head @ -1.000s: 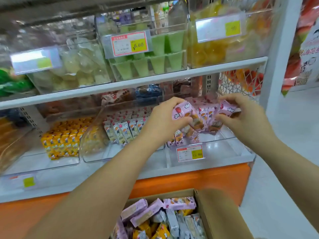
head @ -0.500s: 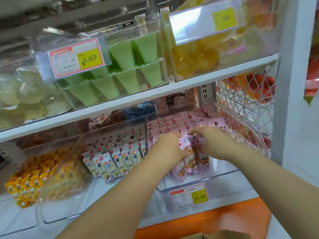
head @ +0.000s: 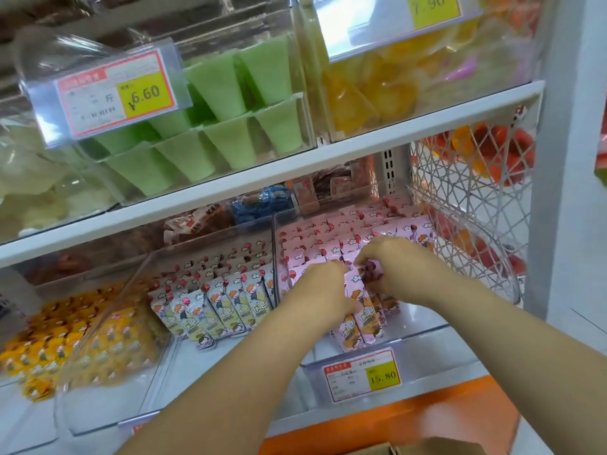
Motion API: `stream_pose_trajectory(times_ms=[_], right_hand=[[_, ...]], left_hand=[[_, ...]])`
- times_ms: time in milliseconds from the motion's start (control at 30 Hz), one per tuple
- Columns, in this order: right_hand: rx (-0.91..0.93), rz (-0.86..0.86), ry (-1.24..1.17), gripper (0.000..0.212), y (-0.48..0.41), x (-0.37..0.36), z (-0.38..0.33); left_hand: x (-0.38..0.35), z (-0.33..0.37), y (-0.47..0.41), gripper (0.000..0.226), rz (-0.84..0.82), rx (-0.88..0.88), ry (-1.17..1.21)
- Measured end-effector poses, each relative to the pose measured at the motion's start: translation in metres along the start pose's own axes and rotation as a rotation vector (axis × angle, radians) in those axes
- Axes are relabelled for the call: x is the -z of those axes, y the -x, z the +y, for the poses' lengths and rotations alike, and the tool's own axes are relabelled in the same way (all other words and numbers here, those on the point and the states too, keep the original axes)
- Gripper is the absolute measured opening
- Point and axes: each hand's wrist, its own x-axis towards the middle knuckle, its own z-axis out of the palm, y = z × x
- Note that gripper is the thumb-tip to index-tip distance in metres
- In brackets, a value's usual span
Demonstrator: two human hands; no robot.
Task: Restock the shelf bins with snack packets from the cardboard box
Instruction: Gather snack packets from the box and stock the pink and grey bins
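Inside the lower shelf's right-hand clear bin (head: 423,343), both hands hold a standing bunch of pink packets (head: 359,311): the left hand (head: 323,287) clasps its near side, the right hand (head: 399,269) pinches the tops with curled fingers. The bin's price tag (head: 363,374) reads 15.80; above, a red-edged tag (head: 115,93) reads ¥6.60, and a cropped tag (head: 433,9) 7.90. Packet lettering is illegible. A blurred cardboard box (head: 440,447) corner shows at the bottom edge.
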Motion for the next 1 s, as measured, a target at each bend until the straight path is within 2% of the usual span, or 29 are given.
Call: stream_pose_trajectory(times_ms=[133,333,467,633,700,767,833,1000], right_hand=[[-0.016,0.033,-0.006,0.034,0.002,0.001,-0.001],[0.008,0.025,-0.058,0.032,0.001,0.002,0.0],[-0.002,-0.013,-0.139,0.036,0.002,0.003,0.004],[0.046,-0.084,-0.266,0.052,0.005,0.012,0.01],[0.066,-0.149,-0.269,0.036,0.007,0.015,0.013],[0.068,-0.195,-0.288,0.03,0.01,0.017,0.016],[0.055,-0.179,-0.276,0.03,0.012,0.022,0.019],[-0.061,-0.055,-0.2,0.049,0.018,0.039,0.029]], left_hand=[[0.0,0.001,0.002,0.07,-0.001,0.012,0.001],[0.0,0.0,0.0,0.07,0.001,0.011,-0.008],[-0.002,-0.002,-0.002,0.07,0.0,0.002,-0.012],[-0.003,-0.004,-0.003,0.067,-0.008,-0.013,-0.017],[-0.003,-0.005,-0.004,0.068,-0.009,-0.023,0.0],[-0.002,-0.007,-0.004,0.071,-0.011,-0.035,0.022],[0.0,-0.006,-0.004,0.071,-0.008,-0.054,0.051],[0.019,0.0,-0.014,0.067,0.064,-0.157,0.025]])
